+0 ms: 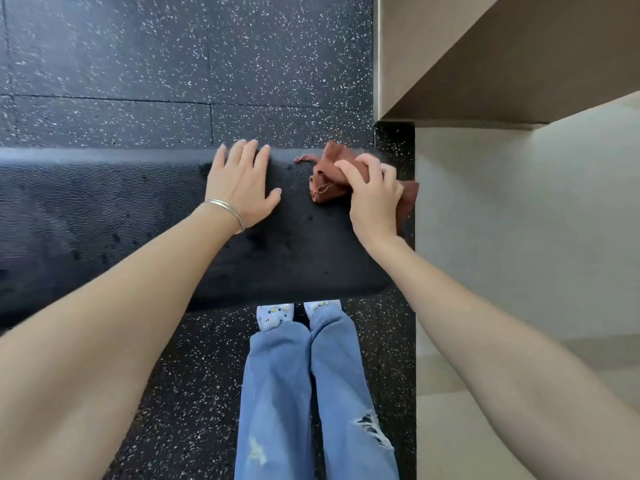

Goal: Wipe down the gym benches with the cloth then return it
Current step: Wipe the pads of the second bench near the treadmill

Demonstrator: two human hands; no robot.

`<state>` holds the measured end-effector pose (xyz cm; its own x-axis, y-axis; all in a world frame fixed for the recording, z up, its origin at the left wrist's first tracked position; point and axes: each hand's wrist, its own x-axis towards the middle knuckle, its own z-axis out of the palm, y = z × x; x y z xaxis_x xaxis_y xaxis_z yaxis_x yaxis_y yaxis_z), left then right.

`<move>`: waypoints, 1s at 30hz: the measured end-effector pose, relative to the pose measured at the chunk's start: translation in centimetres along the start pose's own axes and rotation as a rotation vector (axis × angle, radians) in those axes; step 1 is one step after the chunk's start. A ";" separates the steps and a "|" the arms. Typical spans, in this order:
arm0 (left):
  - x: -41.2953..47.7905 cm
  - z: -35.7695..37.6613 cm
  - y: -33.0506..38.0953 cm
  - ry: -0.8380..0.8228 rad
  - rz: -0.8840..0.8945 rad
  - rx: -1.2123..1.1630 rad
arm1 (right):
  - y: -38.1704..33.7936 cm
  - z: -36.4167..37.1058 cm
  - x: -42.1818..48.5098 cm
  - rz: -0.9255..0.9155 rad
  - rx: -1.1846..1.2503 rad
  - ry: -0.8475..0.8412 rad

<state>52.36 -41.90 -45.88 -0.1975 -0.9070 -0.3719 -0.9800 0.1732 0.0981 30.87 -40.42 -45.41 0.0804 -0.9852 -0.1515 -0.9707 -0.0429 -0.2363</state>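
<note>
Cloth (329, 183), rust-brown, crumpled and frayed along one edge with a loose thread trailing, sits bunched under our right grip (375, 199), whose fingers curl over it and clamp it against the black, pebbled tabletop (138, 220) at its right end. Some fabric pokes out beyond that grip's fingertips, and some hangs off its right side past the tabletop's end. Left of that grip, apart from the cloth, our left grip (242, 181) lies flat on the tabletop, fingers straight and spread, with thin bangles (230, 210) at the wrist.
</note>
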 end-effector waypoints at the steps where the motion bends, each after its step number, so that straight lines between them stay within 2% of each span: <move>1: 0.0 0.0 0.0 -0.008 0.003 -0.001 | 0.1 0.3 -2.1 -0.001 0.027 0.023; 4: -0.1 -0.3 0.0 -0.025 0.001 0.005 | 0.6 0.9 -7.7 -0.014 0.061 0.018; 6: -0.1 -0.4 0.1 -0.035 0.008 0.020 | 1.1 0.7 -8.2 -0.044 0.077 -0.029; 9: -0.1 -0.3 0.1 -0.043 0.003 0.033 | 0.9 -0.5 -4.5 -0.053 0.142 -0.028; 12: -0.3 0.3 0.1 -0.042 -0.011 0.041 | 0.2 -1.2 2.9 0.053 0.191 -0.023; 16: -0.5 0.5 0.7 -0.033 -0.035 0.021 | 1.7 -1.1 8.9 0.057 0.139 -0.198; 18: -0.5 0.4 0.6 -0.031 -0.041 0.023 | 2.7 -1.2 7.0 0.021 0.125 -0.122; 21: -0.3 0.0 0.5 -0.045 -0.022 0.043 | 4.1 -1.1 0.2 0.085 0.168 0.012; 24: -0.1 -0.2 0.8 -0.055 -0.042 0.028 | 4.8 -0.6 -5.4 0.072 0.178 0.003; 27: 0.4 -0.1 1.3 -0.050 -0.032 0.015 | 5.2 -1.1 -5.1 0.025 0.199 -0.016; 30: 1.1 -0.1 1.3 -0.048 -0.003 0.016 | 4.5 -2.0 -0.2 0.099 0.195 -0.013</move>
<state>50.88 -42.75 -46.06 -0.1955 -0.8880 -0.4161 -0.9807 0.1772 0.0826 26.08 -40.71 -44.54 -0.0087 -0.9807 -0.1955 -0.9120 0.0880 -0.4007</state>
